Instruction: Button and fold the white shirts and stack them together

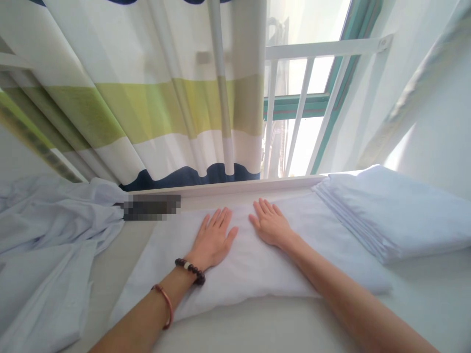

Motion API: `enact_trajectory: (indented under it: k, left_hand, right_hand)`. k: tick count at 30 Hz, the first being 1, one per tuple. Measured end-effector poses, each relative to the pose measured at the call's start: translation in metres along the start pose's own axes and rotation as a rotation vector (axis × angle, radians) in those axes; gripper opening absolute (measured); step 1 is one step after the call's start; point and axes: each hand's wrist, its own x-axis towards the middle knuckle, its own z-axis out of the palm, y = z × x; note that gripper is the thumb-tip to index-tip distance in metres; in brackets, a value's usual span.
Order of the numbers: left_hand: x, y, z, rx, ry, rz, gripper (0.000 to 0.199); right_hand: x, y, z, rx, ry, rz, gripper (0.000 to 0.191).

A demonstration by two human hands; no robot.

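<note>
Perhaps midway: one white cloth (265, 274) laid smooth, one folded stack (401, 211), one loose heap (55, 215)

A person's left hand (214, 238) and right hand (271, 223) lie palm down, side by side but apart, on the white cloth, fingers extended and gripping nothing. The cloth spans the middle of a pale surface (279, 326), close to its raised far edge, below a striped curtain (162, 108) and a white railing (327, 48). Judging by its even top and mostly straight outline, its flattening looks well advanced, though soft ripples run along the near edge. To the right, the folded stack appears finished, its layers lined up at the left side. To the left, the loose heap lies crumpled and, by its look, unfolded.

Some details escape the lens. The heap is cut off by the left border and the stack by the right, while both forearms leave at the bottom. A dark object (150, 207) beside the heap is blurred into blocks and cannot be identified. How many layers the middle cloth has, and whether the stack rests on its corner or just beside it, cannot be told.
</note>
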Motion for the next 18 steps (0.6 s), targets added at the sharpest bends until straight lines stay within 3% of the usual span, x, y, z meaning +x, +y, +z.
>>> enact_trajectory:
  k: [3, 9, 12, 18]
  left_hand:
    - [0.004, -0.014, 0.008, 0.001, -0.008, -0.027, 0.061]
    - [0.007, -0.053, 0.01, 0.059, 0.006, -0.129, 0.068]
    - [0.007, -0.057, 0.012, 0.072, 0.029, -0.135, 0.07]
    - [0.005, -0.055, 0.011, 0.077, 0.046, -0.15, 0.068]
  right_hand:
    - [0.004, 0.034, 0.007, -0.007, 0.024, 0.091, 0.064]
    - [-0.001, 0.114, -0.002, -0.039, 0.078, 0.277, 0.062]
    - [-0.004, 0.127, -0.003, -0.051, 0.095, 0.286, 0.062]
    - [0.001, 0.13, -0.005, -0.06, 0.118, 0.242, 0.06]
